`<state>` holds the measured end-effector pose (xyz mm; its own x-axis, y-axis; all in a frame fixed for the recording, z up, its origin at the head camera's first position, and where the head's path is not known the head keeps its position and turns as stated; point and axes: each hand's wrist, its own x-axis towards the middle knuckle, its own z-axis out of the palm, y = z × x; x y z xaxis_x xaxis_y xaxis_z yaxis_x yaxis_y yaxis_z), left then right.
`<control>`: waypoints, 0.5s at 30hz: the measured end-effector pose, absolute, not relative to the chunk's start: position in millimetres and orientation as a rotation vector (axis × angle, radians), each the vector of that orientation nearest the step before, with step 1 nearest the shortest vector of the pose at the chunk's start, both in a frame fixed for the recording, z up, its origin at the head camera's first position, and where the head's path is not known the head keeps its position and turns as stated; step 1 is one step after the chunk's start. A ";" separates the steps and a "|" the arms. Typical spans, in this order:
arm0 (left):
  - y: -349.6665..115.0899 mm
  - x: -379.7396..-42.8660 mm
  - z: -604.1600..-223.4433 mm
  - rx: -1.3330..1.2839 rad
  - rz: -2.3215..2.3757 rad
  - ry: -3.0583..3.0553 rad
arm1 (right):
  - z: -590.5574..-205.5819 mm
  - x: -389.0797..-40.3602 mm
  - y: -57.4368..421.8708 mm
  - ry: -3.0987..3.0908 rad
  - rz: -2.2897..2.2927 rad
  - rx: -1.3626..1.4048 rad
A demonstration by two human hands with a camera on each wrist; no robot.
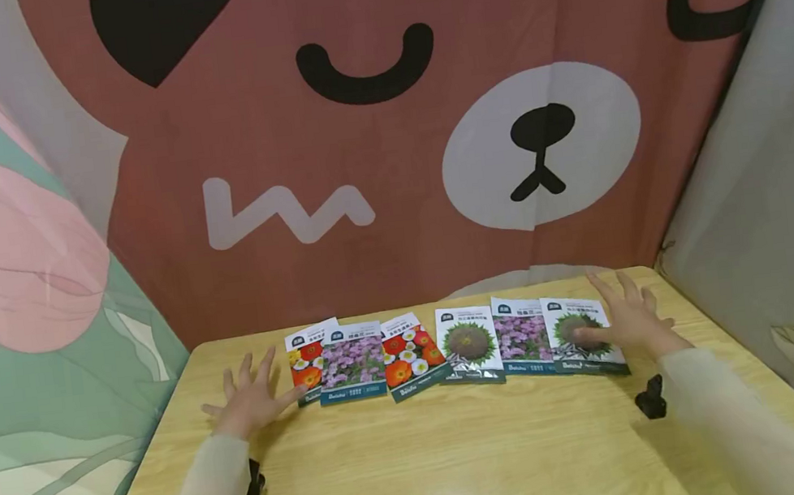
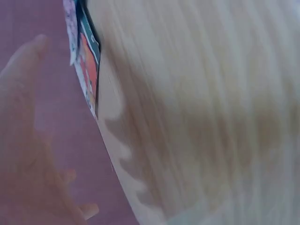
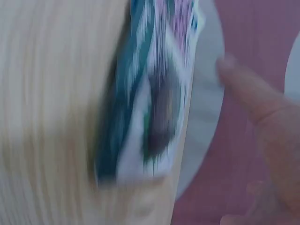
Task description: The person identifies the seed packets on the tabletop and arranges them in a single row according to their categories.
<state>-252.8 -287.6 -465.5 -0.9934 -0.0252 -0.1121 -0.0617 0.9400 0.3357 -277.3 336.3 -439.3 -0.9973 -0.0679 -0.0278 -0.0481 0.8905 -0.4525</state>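
- The landmark is the middle poppy packet (image 1: 413, 356), lying tilted on the wooden table (image 1: 391, 452); white Latin lettering starting with "B" runs along its green bottom band, the rest too small to read surely.
- Just left of it lies a purple-flower packet (image 1: 354, 367), overlapping the outer poppy packet (image 1: 306, 356) farther left.
- Just right of it is a sunflower packet (image 1: 469, 345), then a second purple-flower packet (image 1: 521, 341), partly covered by the far sunflower packet (image 1: 577, 354).
- All six carry a dark badge at the upper left and Chinese characters, too small to make out.
- Well left of the landmark, the left hand (image 1: 251, 399) has its fingers spread, gripping nothing, thumb by the outer poppy packet.
- Well right of it, the right hand (image 1: 634, 327) is likewise splayed, thumb over the far sunflower packet; I cannot tell if either thumb touches.
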 end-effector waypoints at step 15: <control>-272.4 -242.7 -465.9 0.010 0.980 2.992 | -460.5 -271.4 206.7 2.961 -1.295 -0.472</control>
<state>-242.7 -272.4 -465.9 -1.0000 0.0038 0.0081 0.0079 0.8063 0.5915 -271.4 206.7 -460.5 -0.9507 -0.2116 0.2267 -0.3101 0.6454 -0.6981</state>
